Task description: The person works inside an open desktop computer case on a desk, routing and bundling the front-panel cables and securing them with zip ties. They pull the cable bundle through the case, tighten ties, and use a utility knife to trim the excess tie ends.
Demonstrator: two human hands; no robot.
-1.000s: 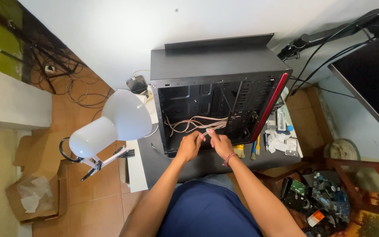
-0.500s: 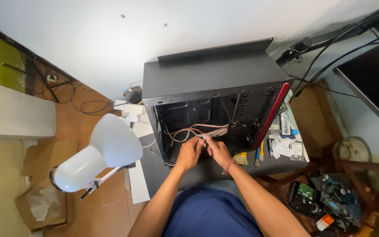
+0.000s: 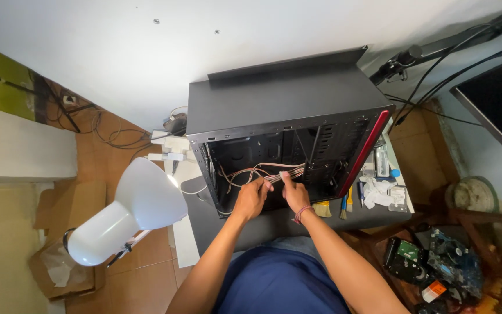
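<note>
An open black computer case [image 3: 286, 104] with a red front edge lies on a grey table [image 3: 204, 215]. Inside it, a bundle of pinkish cables [image 3: 245, 172] loops across the floor of the case. My left hand [image 3: 252, 197] and my right hand [image 3: 293, 193] are side by side at the case's opening, both pinching the end of that cable bundle between the fingers. The cable tips are partly hidden by my fingers. A red band sits on my right wrist.
A white desk lamp [image 3: 126, 218] stands left of the case. Brushes and small white packets [image 3: 379, 189] lie at the table's right end. A dark monitor [image 3: 495, 99] hangs at the right. Circuit boards and drives [image 3: 431, 264] sit on a low stand, cardboard boxes [image 3: 59, 232] on the floor.
Both hands stay on the cable bundle at the case opening with only small finger shifts. The camera view has tilted, so the case and lamp sit lower and further right.
</note>
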